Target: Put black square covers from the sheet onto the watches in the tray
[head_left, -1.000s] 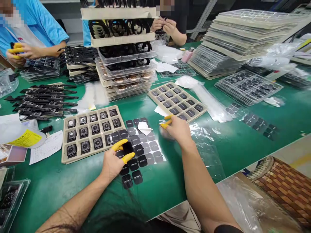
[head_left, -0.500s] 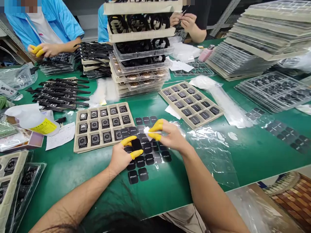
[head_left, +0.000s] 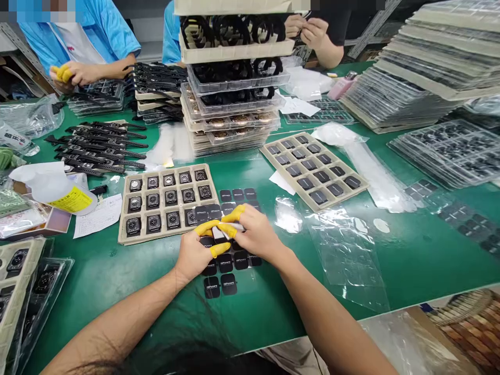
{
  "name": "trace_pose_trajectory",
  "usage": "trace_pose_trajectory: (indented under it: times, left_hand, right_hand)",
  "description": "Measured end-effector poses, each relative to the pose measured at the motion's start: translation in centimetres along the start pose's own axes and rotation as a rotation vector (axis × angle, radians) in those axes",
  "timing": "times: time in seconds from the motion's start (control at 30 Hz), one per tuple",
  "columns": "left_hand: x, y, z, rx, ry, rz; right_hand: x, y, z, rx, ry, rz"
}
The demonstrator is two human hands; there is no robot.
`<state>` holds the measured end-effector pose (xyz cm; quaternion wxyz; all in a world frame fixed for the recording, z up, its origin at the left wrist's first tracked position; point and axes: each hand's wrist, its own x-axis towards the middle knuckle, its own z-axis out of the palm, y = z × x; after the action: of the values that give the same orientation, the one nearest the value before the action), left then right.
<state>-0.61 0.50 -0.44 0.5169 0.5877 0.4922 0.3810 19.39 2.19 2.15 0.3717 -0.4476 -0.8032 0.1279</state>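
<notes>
My left hand point(head_left: 195, 251), in yellow finger cots, is closed around a small black square watch body, now mostly hidden by fingers. My right hand point(head_left: 255, 232), with yellow cots on its fingertips, pinches a small white wipe point(head_left: 222, 235) against the watch's face. Under both hands lies a clear sheet of black square screen films point(head_left: 225, 263) lettered HiFuture. Just left of it, a beige tray point(head_left: 148, 240) carries rows of watch bodies, sensor backs up.
Another beige tray point(head_left: 344, 196) of dark watch bodies lies to the right. Stacked trays point(head_left: 238, 107) rise at centre back, more point(head_left: 422, 67) at right. A spray bottle point(head_left: 58, 190) stands left beside strapped watches point(head_left: 101, 148). Co-workers' hands point(head_left: 72, 74) are across the table.
My right hand has moved left and down, bringing the white wipe onto the watch body in my left hand. The view has shifted slightly. My left hand keeps its grip.
</notes>
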Motion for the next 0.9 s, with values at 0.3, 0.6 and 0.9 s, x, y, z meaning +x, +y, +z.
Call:
trace_pose_trajectory:
  times: [0.3,0.6,0.9]
  left_hand:
    - [0.0,-0.3,0.1,-0.018,0.026,0.020]
    - [0.0,-0.4,0.1,-0.039,0.028,0.014]
    - [-0.1,0.2,0.2,0.016,0.049,-0.010]
  right_hand:
    - [-0.1,-0.6,1.0,-0.099,0.069,-0.176]
    - [-0.1,-0.5,1.1,-0.039,0.041,-0.246]
    - [0.1,1.4,-0.9,-0.103,0.288,-0.037]
